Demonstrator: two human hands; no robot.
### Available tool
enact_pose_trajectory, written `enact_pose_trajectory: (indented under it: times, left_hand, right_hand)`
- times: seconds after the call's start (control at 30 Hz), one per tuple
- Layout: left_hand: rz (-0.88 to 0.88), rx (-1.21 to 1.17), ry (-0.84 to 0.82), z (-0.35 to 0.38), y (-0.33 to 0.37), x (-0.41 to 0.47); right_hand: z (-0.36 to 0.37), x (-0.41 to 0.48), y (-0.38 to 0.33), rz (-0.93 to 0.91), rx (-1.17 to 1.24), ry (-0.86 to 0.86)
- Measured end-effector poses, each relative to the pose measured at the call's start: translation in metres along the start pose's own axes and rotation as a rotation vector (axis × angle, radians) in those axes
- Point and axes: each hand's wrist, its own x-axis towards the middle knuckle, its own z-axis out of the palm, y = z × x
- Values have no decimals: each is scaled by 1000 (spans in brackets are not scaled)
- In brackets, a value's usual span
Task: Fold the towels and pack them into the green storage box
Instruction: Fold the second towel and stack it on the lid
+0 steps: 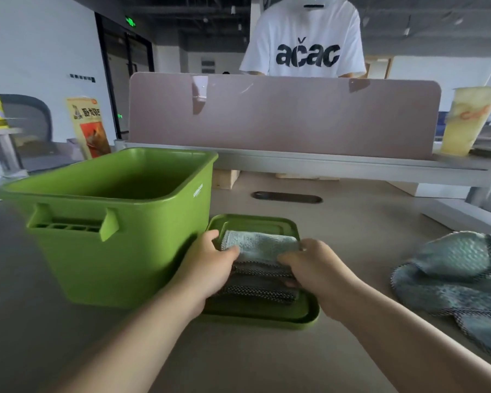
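Far left, an orange packet (pixel 88 126) stands behind the green storage box (pixel 119 222). The box is open on the worktop (pixel 238 364) with a handle side facing near, and its tall near wall hides the floor inside, so I cannot tell what it holds. Just right of it the green lid (pixel 267 316) lies flat, with the folded towels (pixel 262 251) stacked on it (the layers blur together and are hard to count). The stack's long side runs left to right, its chequered edges facing near. The left hand (pixel 210 268) grips its left end and the right hand (pixel 315 268) its right end, thumbs on top, fingers curled under and out of sight. Beyond is a cable slot (pixel 287 197), then a pinkish partition (pixel 284 117) with a person (pixel 306 38) in a white T-shirt behind it, cut off at the top. A yellow cup (pixel 465 120) stands far right. Loose towels (pixel 451 273) lie crumpled at near right, cut by the edge.
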Motion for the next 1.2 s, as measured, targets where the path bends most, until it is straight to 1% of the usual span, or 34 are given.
enact_pose_trajectory:
  times: [0.07, 0.13, 0.23, 0.43, 0.63, 0.73, 0.83, 0.93, 1.0, 1.07, 1.13, 1.2]
  left_hand:
    - [26, 6, 24, -1, -3, 2]
    - [57, 50, 33, -1, -2, 1]
    - [97, 126, 14, -3, -2, 0]
    - [131, 204, -6, -5, -2, -2]
    - [103, 264, -21, -7, 1, -6]
    - [122, 341, -6, -7, 3, -10]
    - [220, 456, 43, -5, 5, -16]
    - [364, 526, 88, -3, 12, -14]
    - [429, 576, 30, 1, 18, -1]
    - [453, 655, -70, 9, 21, 17]
    - [426, 750, -197, 17, 22, 28]
    - [366, 901, -350, 23, 18, 28]
  right_hand:
    - [-1, -1, -1, -66, -99, 48]
    - [-2, -2, -2, -101, -184, 41]
    - [0, -4, -3, -67, -276, -3]
    - [-2, -7, -6, -78, -385, 9]
    - [-4, -12, -5, -64, -448, -30]
    - [-3, -14, -4, -29, -523, -72]
    - [-6, -18, -7, -7, -552, -84]
    - [-13, -20, -15, -88, -528, 11]
    - [-11, -10, -21, -181, -481, 96]
    - [-1, 4, -26, -274, -531, 135]
    - [10, 17, -25, -311, -595, 108]
    - [20, 27, -14, -263, -672, 2]
